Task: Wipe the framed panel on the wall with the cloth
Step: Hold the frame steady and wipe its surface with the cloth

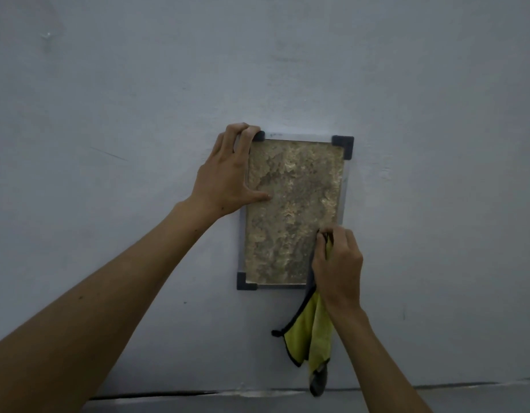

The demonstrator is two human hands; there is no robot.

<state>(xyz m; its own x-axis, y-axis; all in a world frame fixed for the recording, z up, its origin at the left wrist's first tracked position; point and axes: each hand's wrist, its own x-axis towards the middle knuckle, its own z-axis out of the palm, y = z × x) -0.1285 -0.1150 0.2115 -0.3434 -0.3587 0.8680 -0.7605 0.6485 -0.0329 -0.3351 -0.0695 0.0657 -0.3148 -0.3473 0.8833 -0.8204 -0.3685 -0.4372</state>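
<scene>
I see a mottled tan-brown panel (293, 210) with 3 dark grey corner caps (343, 144), a yellow-green cloth (314, 335) edged black, a pale grey wall (257, 70).

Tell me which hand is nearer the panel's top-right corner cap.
Right. The right hand, gripping the cloth, is low on the panel's right edge, below the cap. The left hand holds the top-left corner, across the panel.
</scene>
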